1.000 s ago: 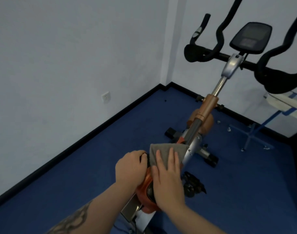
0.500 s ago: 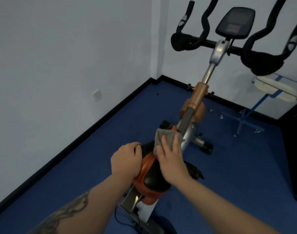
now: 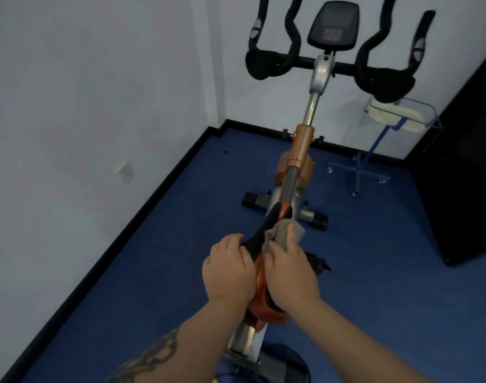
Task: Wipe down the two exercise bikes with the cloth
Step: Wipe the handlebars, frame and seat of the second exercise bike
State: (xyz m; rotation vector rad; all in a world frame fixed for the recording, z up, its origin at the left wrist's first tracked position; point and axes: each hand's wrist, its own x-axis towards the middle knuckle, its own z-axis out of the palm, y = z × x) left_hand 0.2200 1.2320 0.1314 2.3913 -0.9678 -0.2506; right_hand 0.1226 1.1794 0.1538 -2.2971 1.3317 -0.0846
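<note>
An orange and silver exercise bike (image 3: 301,150) stands in front of me, with black handlebars (image 3: 266,64) and a console (image 3: 333,26) at the top. Its black and orange saddle (image 3: 261,236) is just below me. My left hand (image 3: 229,272) grips the saddle's left side. My right hand (image 3: 290,275) presses a grey cloth (image 3: 281,234) onto the saddle's right side, fingers over the cloth. Only one bike is in view.
White walls meet in a corner ahead, with a wall socket (image 3: 125,171) low on the left. A blue-framed clear stand (image 3: 374,150) holding a white item (image 3: 393,117) is at the right. A dark cabinet (image 3: 462,167) fills the far right. Blue carpet (image 3: 153,272) covers the floor.
My right hand has drawn the cloth back along the saddle towards me, uncovering the saddle's nose. My view has swung so the bike stands centred. The left hand kept its hold.
</note>
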